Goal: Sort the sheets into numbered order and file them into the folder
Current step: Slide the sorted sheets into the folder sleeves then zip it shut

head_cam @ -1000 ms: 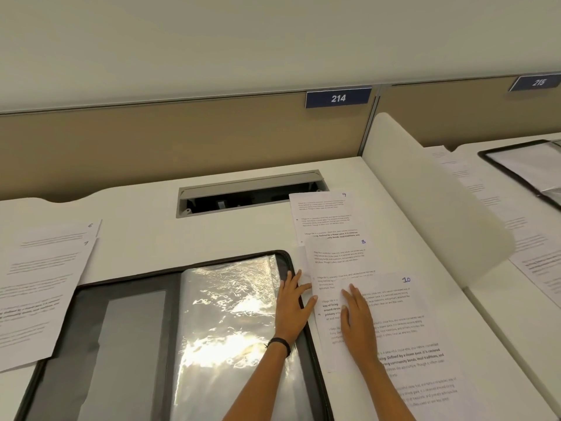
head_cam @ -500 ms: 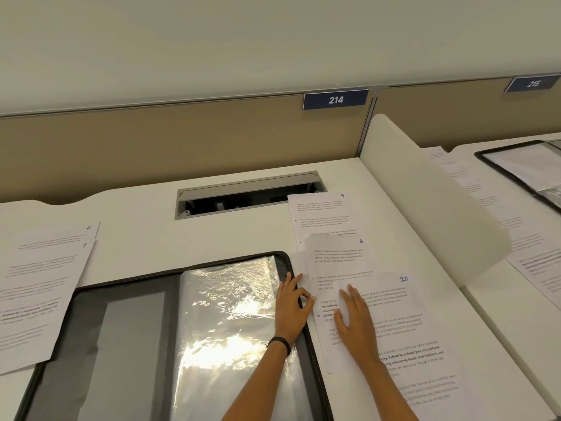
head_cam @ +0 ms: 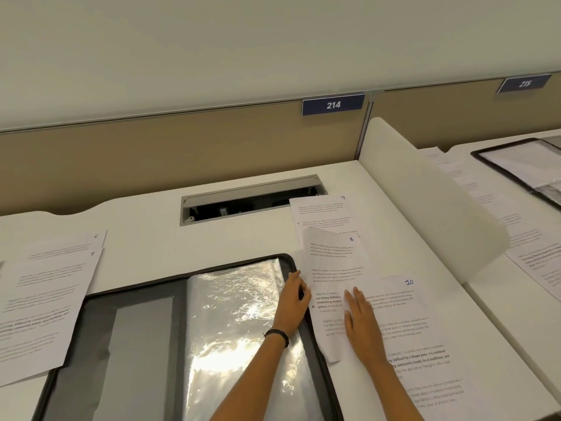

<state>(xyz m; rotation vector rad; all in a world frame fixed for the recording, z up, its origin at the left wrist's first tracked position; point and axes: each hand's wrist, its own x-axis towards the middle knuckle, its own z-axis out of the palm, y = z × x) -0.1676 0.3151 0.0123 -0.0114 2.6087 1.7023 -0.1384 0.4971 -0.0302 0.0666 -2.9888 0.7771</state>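
- Two hands in view, both low on the desk (head_cam: 145, 232).
- Your left hand (head_cam: 291, 302) sits on the right rim of the open black folder (head_cam: 91, 344). Its fingertips curl at the left edge of sheet 8 (head_cam: 334, 259); can't tell if they pinch it.
- Your right hand (head_cam: 361, 323) is flat with straight fingers, pressing where sheet 10 (head_cam: 403, 314) overlaps sheet 8.
- Sheet 8 covers the lower part of sheet 9 (head_cam: 321, 214), whose top reaches the cable slot (head_cam: 249, 202).
- These three sheets are just right of the folder, on the desk.
- Sheets 6 (head_cam: 76, 241) and 7 (head_cam: 45, 299) are stacked left of the folder, 7 on top.
- The clear sleeve (head_cam: 236, 329) in the folder faces up; glare hides anything inside it.
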